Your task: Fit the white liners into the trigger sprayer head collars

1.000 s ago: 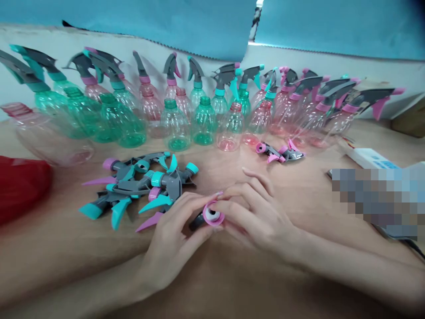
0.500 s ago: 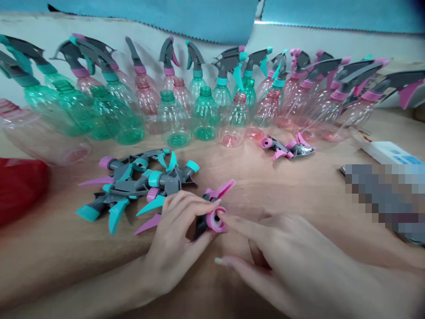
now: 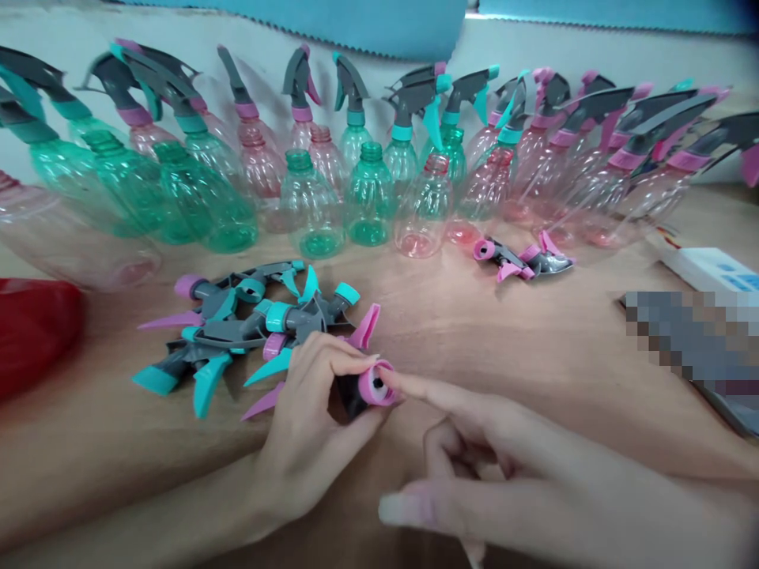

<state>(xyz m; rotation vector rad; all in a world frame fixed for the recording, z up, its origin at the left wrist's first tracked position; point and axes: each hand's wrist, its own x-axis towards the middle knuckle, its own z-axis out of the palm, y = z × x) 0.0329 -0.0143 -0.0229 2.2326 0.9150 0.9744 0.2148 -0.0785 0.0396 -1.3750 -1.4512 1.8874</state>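
My left hand (image 3: pixel 314 427) is closed around a grey trigger spray head with a pink collar (image 3: pixel 377 384) and a pink trigger. The collar's open end faces me and to the right, showing a pale ring with a dark hole inside. My right hand (image 3: pixel 504 450) reaches in from the right. Its index fingertip touches the collar's rim; the thumb is stretched out apart, and the other fingers curl under. Just left of the hands lies a pile of loose spray heads (image 3: pixel 237 332), grey with turquoise or pink collars and triggers.
Green and pink clear bottles without tops (image 3: pixel 317 213) stand in a row behind, with bottles wearing spray heads (image 3: pixel 356 134) further back. Two pink-and-grey spray heads (image 3: pixel 525 259) lie right of centre. A red item (image 3: pixel 35 336) is at left; a white box (image 3: pixel 720 273) and a blurred-out flat object (image 3: pixel 693 356) are at right.
The spray head in my left hand has shifted slightly left and turned a little. My right index finger has stayed at the collar, while its thumb has moved lower, further from it.
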